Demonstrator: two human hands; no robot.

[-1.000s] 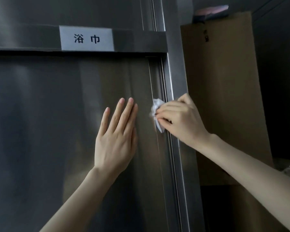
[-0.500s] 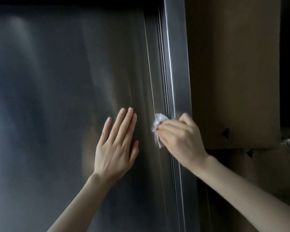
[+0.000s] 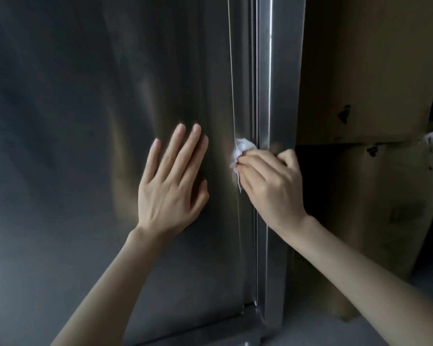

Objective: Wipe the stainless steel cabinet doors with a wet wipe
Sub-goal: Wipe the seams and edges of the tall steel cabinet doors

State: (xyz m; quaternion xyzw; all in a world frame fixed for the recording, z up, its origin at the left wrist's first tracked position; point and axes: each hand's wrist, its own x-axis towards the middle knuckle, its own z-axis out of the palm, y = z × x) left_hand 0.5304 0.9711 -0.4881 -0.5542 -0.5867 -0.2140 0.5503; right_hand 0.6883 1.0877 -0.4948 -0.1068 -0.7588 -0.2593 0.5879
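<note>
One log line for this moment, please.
phase: wipe at door's right edge | left hand: flat on cabinet door | right hand: holds wet wipe against edge | right of cabinet: cardboard boxes

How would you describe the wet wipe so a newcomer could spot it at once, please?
Start at the stainless steel cabinet door filling the left of the view and follow it to its right edge, beside the cardboard boxes. There the right hand pinches a crumpled wad, the wet wipe. It is the only white thing against the grey steel.
</note>
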